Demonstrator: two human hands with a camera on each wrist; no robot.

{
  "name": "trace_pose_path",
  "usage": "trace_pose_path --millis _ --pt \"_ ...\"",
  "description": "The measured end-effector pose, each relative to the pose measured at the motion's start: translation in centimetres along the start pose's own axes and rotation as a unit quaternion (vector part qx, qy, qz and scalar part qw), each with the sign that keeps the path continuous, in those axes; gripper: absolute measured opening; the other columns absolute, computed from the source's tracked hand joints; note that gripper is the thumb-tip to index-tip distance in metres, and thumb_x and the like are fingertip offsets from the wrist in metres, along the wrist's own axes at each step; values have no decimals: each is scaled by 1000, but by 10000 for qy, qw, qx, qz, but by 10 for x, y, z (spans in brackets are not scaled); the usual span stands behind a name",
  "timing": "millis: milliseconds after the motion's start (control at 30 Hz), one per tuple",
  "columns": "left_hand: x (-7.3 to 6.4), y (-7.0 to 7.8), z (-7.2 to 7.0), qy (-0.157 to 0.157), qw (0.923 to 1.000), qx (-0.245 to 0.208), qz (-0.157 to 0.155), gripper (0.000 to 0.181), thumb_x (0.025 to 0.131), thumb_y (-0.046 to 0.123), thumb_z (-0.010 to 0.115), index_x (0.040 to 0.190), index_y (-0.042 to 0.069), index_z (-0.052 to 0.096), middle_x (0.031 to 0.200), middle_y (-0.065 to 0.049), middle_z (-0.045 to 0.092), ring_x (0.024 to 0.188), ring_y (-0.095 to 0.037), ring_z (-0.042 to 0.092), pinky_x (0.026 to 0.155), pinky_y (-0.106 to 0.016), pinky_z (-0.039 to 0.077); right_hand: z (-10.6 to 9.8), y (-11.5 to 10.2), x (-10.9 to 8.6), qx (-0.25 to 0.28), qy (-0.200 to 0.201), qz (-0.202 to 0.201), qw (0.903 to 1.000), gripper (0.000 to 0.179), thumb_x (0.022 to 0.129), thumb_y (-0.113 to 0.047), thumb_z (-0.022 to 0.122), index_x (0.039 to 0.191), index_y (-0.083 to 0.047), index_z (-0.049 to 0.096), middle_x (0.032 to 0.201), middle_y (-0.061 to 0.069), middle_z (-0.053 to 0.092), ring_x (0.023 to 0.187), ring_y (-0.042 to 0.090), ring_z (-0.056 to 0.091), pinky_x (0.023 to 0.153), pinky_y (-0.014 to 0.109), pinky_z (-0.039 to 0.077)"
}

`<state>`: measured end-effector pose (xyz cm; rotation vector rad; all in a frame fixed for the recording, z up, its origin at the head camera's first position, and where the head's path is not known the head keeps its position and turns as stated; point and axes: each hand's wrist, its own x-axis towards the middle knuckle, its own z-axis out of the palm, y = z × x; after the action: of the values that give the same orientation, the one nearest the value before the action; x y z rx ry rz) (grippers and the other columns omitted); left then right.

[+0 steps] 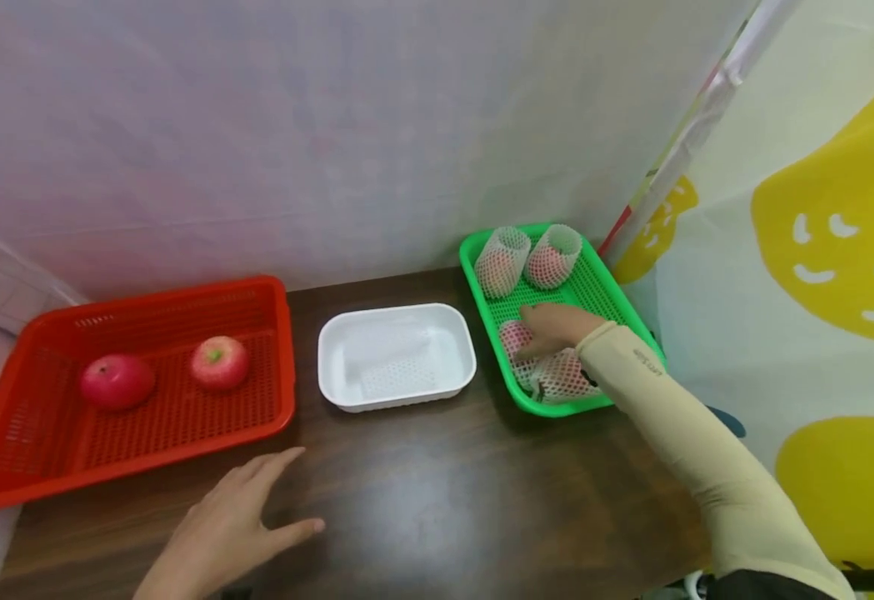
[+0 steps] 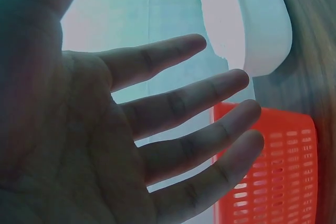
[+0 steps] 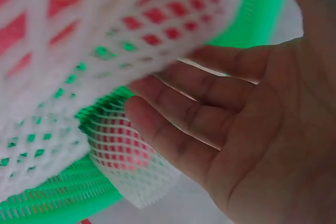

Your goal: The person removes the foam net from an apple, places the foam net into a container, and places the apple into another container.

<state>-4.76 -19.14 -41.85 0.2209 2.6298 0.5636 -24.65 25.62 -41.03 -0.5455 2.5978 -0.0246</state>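
Net-wrapped fruit [image 1: 513, 337], four pieces, all in the green basket [image 1: 590, 287] right of centre in the head frame: two at its far end, two at its near end. I've got the right hand [image 1: 556, 325] over the near pair; right wrist view has its fingers extended, only slightly bent, tips right by the netting [image 3: 152, 19] at upper left. Can't tell whether they touch; no grip visible, thumb hidden there. Another netted fruit [image 3: 122, 140] shows below the fingertips. My left hand [image 1: 230, 508], lower left of the head frame, has fingers spread and thumb well apart, holding nothing. Left wrist view agrees, with the white tray [image 2: 268, 24] upper right and red basket [image 2: 283, 166] lower right. In the head frame that tray sits mid-frame, nothing inside; the red basket, at left, has two bare fruits: one darker red [image 1: 117, 382], one pinkish [image 1: 219, 362]. Dark wood table [image 1: 407, 500] under everything, pale sleeve [image 1: 676, 433] on the right arm, pale sheet [image 1: 294, 150] behind.
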Motion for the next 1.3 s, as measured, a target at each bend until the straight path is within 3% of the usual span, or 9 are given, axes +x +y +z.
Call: trace_pose_path --millis 233,433,600,733,833,967,1167,1300 --pt "-2 0 5 -7 10000 -69 24 105 65 81 71 146 17 50 140 -17 53 123 -45 51 85 -72 44 8 3 13 -81 -672 474 9966 105 86 -52 70 155 8 17 150 30 38 137 44 39 112 53 32" --pt "0 -1 7 -46 9999 -139 -69 102 68 79 71 146 16 49 141 -18 52 124 -45 50 85 -72 43 15 12 23 275 -477 287 9981 102 82 -48 72 152 8 23 141 31 47 130 43 47 107 53 38" --pt "1 0 8 -36 9998 -201 -13 101 69 79 70 146 16 50 141 -17 52 125 -45 49 86 -72 42 11 18 24 902 -397 243 9948 110 82 -49 73 155 7 12 154 31 30 140 44 34 113 54 29" --pt "3 1 8 -138 9996 -227 -95 101 69 79 70 146 16 50 142 -17 51 126 -46 48 86 -74 41 0 22 19 1471 64 159 9890 110 81 -49 77 154 5 15 150 30 36 135 42 41 109 54 35" --pt "5 2 8 -221 9994 -193 -179 102 68 79 71 146 17 50 142 -17 51 127 -46 47 86 -75 40 -12 23 12 1666 649 -19 9839 99 78 -46 81 147 1 29 132 22 53 116 34 56 97 50 46" --pt "4 1 9 -241 9994 -165 -205 101 68 79 71 145 17 51 142 -17 51 127 -46 47 86 -75 40 -28 19 0 1763 1352 -348 9744 87 76 -41 85 138 -3 39 114 12 58 97 26 59 86 44 51" --pt "1 -1 11 -245 9993 -223 -159 97 69 76 72 144 18 52 141 -17 52 127 -45 48 87 -75 40 -41 -3 -21 1777 1698 -974 9644 95 75 -37 88 146 -3 36 122 9 55 101 23 57 88 43 52" --pt "0 -2 11 -186 9996 -195 -88 96 70 76 73 144 18 53 140 -16 53 127 -45 48 87 -75 40 -40 -28 -34 1406 1959 -1547 9581 94 74 -36 88 146 -4 37 122 9 56 105 23 57 88 43 53"
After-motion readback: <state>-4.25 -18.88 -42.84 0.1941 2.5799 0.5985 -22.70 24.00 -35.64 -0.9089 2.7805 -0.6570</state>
